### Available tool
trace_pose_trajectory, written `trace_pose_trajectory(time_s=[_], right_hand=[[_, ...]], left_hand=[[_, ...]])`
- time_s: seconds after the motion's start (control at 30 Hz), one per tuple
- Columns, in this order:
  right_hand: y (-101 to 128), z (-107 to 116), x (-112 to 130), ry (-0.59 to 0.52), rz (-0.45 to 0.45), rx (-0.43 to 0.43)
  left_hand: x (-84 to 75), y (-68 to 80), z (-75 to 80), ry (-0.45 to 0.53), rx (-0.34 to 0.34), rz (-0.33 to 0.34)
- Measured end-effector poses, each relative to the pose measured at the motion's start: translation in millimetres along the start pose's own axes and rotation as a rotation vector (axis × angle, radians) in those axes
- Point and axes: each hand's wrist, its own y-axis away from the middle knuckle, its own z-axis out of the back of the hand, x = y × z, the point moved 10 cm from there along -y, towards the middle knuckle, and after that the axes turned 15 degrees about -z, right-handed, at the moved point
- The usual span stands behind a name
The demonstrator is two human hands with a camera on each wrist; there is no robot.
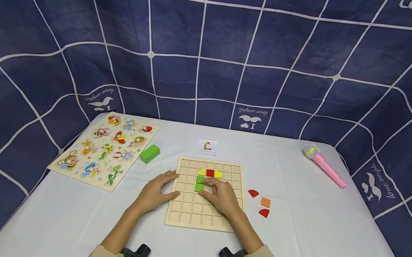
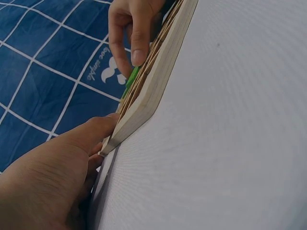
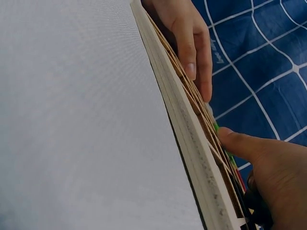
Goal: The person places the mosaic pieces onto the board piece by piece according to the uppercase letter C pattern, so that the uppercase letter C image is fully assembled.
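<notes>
Left hand (image 1: pixel 154 192) flat, fingers relaxed, steadying left edge of square wooden grid board (image 1: pixel 181 213) at table centre. Right hand (image 1: pixel 221 195) fingertips press green square tile (image 1: pixel 200 184) into cell under red tile (image 1: pixel 210 173). Best: hold board firm, seat tile flush, avoid nudging neighbours.

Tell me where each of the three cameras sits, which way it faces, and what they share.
Head: worn high, facing forward and down at the white table; shows both forearms, left hand at the grid board, right hand on green pieces.
Left wrist: low at table level, looking along the board's edge; shows both hands.
Right wrist: low on the opposite side, along the board; shows both hands.
Shared: all three see the board and both hands.
</notes>
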Motion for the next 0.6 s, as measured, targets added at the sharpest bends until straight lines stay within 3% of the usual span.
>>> trace_pose_trajectory(time_s=[0.37,0.6], right_hand=[[1.8,10.0,3.6,-0.039,0.023,-0.011],[1.5,4.2,0.0,-0.016,0.006,0.026]], left_hand=[[0.6,-0.4,0.9,-0.008,0.0,-0.003],[2.1,-0.4,-0.7,-0.01,0.011,0.007]])
